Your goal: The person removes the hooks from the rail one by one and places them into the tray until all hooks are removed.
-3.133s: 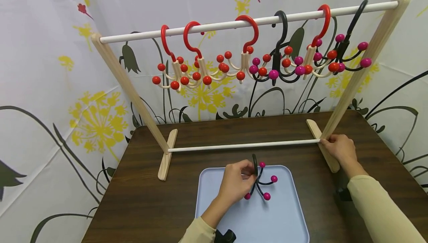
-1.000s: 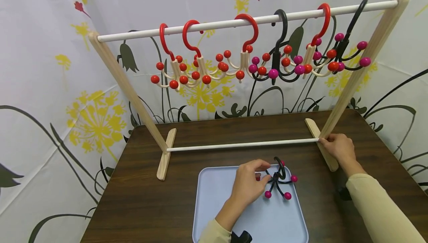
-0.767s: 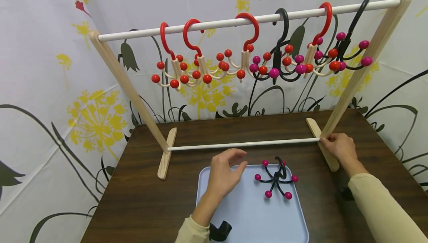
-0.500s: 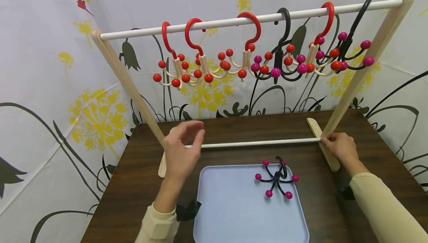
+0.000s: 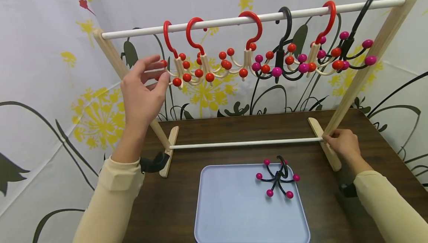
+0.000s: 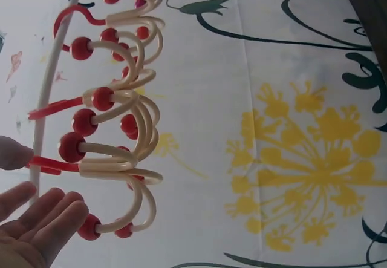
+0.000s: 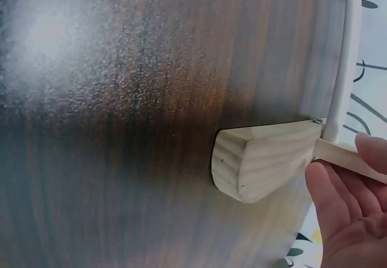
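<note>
My left hand (image 5: pixel 143 90) is raised with parted, loosely bent fingers beside the leftmost red-hooked hanger (image 5: pixel 169 42), which has cream arms tipped with red balls. In the left wrist view, the thumb (image 6: pixel 13 153) is right at that hanger's red hook and the fingertips are close to one red ball (image 6: pixel 89 227). Low at the right, my right hand (image 5: pixel 344 144) holds the foot of the rack's wooden upright (image 7: pixel 346 159) between thumb and fingers. A black hanger (image 5: pixel 278 178) with magenta balls lies on the right part of the blue tray (image 5: pixel 234 206).
Several more hangers with red hooks and two black hangers (image 5: pixel 280 55) hang along the white top rail (image 5: pixel 220 22). A white lower bar (image 5: pixel 247 143) joins the rack's wooden feet on the dark table (image 5: pixel 160 213). A flowered cloth (image 5: pixel 50 105) hangs behind.
My left hand has set the black hanger down on the tray's right side and let go. It has then moved up and left to the leftmost red-hooked hanger. The right hand stays put.
</note>
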The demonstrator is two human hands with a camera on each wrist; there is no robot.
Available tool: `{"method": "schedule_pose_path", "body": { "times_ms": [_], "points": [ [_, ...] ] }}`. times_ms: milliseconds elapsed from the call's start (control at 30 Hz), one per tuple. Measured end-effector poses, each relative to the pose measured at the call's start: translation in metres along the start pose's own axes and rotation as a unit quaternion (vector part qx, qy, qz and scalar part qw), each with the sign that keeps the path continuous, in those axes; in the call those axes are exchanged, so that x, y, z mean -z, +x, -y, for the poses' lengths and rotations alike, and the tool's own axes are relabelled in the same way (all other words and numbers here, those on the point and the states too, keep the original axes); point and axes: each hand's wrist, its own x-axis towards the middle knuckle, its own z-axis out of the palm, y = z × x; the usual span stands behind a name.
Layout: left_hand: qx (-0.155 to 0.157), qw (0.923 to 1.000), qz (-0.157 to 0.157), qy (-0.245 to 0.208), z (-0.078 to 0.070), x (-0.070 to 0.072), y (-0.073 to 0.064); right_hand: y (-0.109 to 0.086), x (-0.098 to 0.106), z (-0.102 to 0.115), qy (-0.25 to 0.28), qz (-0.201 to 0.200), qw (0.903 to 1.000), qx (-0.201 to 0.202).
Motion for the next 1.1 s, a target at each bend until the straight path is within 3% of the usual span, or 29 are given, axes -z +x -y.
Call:
{"method": "schedule_pose_path", "body": {
  "times_ms": [200,367,433,533,767,1100],
  "points": [
    [0.054,0.9968,0.053,0.027,0.006,-0.003,0.03,-0.002,-0.004,0.0,0.006,-0.005,0.9998,-0.015],
    [0.111,0.9852,0.117,0.056,0.006,-0.007,0.044,-0.001,-0.008,0.001,-0.002,-0.006,0.9998,-0.017],
    [0.118,0.9823,0.135,0.056,0.008,-0.01,0.048,-0.001,-0.009,0.001,-0.005,-0.006,0.9998,-0.017],
    [0.103,0.9822,0.149,0.05,0.013,-0.016,0.051,-0.002,-0.008,0.002,-0.007,-0.005,0.9998,-0.02],
    [0.041,0.9914,0.117,0.041,0.027,-0.026,0.051,-0.002,-0.007,0.0,-0.006,-0.001,0.9996,-0.028],
    [0.03,0.9965,0.06,0.049,0.029,-0.019,0.054,-0.001,-0.005,0.0,-0.008,0.009,0.9996,-0.025]
  ]
}}
